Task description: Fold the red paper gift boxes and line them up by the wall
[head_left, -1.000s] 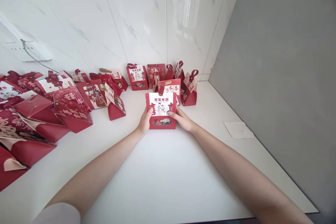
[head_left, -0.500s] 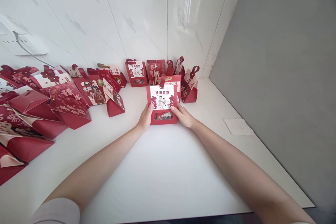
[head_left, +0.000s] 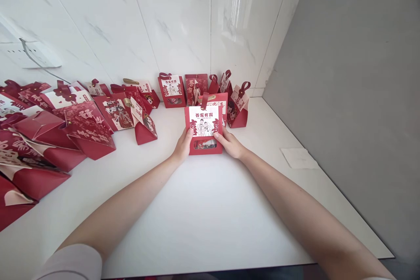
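Note:
Upright in the middle of the table stands a red gift box [head_left: 205,145] with a white printed flap, a couple drawing, a small window and a ribbon loop on top. My left hand [head_left: 183,143] grips its left side, thumb at the front edge. On the opposite side my right hand [head_left: 230,141] grips it, thumb over the front. Both hands' other fingers are mostly hidden. Directly behind it, another red gift box [head_left: 223,99] with a gold loop is partly covered.
Against the tiled wall stand a red box with a white flap [head_left: 171,89] and a tilted-looking triangular box [head_left: 238,109]. Several red gift boxes [head_left: 90,129] crowd the left. A white square [head_left: 299,158] lies right, near the grey wall [head_left: 354,96]. A cable [head_left: 36,62] hangs from the socket.
The view has shifted very slightly, so everything sits a little to the right. Both hands keep hold of the same gift box, with no other visible change.

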Tool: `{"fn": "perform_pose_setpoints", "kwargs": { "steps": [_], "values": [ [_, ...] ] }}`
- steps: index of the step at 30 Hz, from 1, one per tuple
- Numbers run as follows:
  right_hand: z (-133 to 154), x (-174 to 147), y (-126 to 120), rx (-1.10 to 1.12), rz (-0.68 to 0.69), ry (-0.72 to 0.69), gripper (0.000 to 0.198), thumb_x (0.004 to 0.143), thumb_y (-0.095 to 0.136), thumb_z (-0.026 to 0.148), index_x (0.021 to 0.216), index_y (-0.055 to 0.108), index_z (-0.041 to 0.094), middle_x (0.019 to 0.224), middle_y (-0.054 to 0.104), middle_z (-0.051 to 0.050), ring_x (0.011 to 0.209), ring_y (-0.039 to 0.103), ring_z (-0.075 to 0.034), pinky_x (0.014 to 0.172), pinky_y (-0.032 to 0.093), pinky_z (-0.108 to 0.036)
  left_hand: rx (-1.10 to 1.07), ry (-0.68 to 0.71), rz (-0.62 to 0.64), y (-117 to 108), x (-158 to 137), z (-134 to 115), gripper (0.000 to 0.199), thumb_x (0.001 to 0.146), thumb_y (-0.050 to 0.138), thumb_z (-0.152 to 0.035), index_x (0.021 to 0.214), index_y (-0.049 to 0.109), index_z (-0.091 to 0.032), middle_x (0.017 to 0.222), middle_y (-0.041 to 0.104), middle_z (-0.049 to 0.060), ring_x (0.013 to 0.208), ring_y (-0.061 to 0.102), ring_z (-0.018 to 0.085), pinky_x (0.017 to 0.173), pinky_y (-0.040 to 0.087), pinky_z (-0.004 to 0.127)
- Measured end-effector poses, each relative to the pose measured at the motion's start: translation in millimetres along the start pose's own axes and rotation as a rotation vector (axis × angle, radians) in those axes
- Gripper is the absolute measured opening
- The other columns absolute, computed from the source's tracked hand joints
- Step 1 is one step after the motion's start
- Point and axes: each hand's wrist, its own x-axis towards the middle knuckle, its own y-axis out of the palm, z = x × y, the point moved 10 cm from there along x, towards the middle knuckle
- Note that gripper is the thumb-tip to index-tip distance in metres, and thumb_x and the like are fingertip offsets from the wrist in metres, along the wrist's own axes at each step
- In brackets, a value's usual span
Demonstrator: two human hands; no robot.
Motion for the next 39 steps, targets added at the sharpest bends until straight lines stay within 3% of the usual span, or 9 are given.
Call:
{"fn": "perform_pose_setpoints", "kwargs": {
  "steps": [28, 39],
  "values": [
    [-0.7, 1.5, -1.0, -0.021, 0.022, 0.014, 0.061, 0.091, 0.051, 0.059, 0.143, 0.042, 0.028, 0.137, 0.058, -0.004, 0.128, 0.054, -0.027, 0.110, 0.042, -0.045, -0.028, -0.016, 0.010, 4.4, 0.4, -1.2, 0.063, 0.090, 0.045, -0.063, 0.134, 0.054, -0.019, 0.137, 0.058, 0.010, 0.127, 0.054, 0.032, 0.108, 0.043, 0.047],
    [-6.0, 8.2, -8.5, -0.024, -0.015, 0.055, 0.063, 0.091, 0.047, 0.065, 0.142, 0.047, 0.028, 0.136, 0.060, -0.004, 0.131, 0.051, -0.028, 0.114, 0.037, -0.045, -0.077, -0.007, 0.068, 4.6, 4.8, 6.6, 0.054, 0.091, 0.050, -0.051, 0.135, 0.052, -0.020, 0.141, 0.054, 0.009, 0.131, 0.050, 0.031, 0.110, 0.041, 0.048]
  ]
}}
